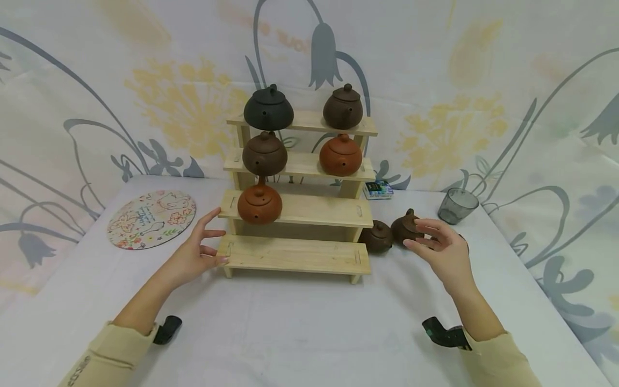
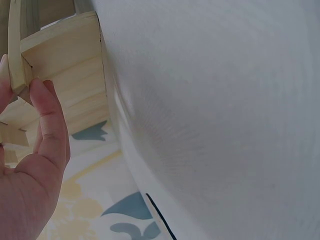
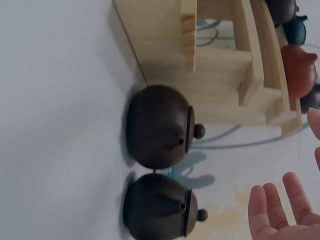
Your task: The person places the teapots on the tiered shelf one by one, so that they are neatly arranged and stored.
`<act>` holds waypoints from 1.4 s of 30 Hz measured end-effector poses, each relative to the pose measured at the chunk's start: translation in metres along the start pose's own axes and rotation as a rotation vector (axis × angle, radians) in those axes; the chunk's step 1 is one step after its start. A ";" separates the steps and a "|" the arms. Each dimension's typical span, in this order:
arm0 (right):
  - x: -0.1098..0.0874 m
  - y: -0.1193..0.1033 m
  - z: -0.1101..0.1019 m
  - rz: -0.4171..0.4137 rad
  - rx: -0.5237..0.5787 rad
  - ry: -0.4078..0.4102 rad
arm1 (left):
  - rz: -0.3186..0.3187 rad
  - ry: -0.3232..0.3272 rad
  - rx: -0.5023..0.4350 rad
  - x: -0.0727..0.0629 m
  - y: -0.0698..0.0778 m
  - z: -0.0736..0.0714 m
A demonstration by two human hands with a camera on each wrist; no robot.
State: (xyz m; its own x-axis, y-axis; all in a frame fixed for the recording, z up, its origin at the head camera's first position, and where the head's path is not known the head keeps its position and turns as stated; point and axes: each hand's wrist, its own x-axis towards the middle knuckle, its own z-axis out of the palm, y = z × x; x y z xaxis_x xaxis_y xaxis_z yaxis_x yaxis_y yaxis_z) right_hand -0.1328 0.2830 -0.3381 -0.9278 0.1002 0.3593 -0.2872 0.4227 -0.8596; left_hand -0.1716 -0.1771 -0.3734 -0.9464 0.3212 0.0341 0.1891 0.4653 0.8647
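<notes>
The work seems more than half done, because five teapots [image 1: 259,205] stand on the wooden stand [image 1: 300,253], whose end the left hand [image 1: 193,258] grips, while two brown teapots [image 1: 377,237] lie left over on the desk [image 1: 290,322], near the loosely spread right hand [image 1: 447,255], which holds nothing.

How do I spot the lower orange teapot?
Find the four-tier wooden display stand. On its second tier from the bottom, look left. The lower orange teapot sits alone there; the upper orange teapot shares its tier with a brown teapot.
</notes>
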 end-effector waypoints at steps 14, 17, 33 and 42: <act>-0.007 0.043 -0.044 0.131 -0.041 0.130 | -0.004 0.003 0.007 -0.001 0.002 0.000; -0.004 0.071 -0.057 0.179 -0.110 0.168 | -0.005 0.004 0.003 0.000 0.002 0.000; 0.001 0.079 -0.075 0.542 -0.088 0.151 | 0.007 -0.001 -0.006 0.001 0.001 0.001; -0.003 0.082 -0.073 0.545 -0.183 0.098 | -0.013 0.006 -0.005 0.000 0.000 0.000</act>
State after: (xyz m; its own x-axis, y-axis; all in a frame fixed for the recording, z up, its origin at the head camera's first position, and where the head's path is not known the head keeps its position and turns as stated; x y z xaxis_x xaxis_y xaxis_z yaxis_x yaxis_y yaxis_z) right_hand -0.1359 0.3833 -0.3835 -0.9015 0.4257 -0.0778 0.2793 0.4352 -0.8559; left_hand -0.1718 -0.1767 -0.3740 -0.9503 0.3102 0.0257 0.1752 0.4649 0.8678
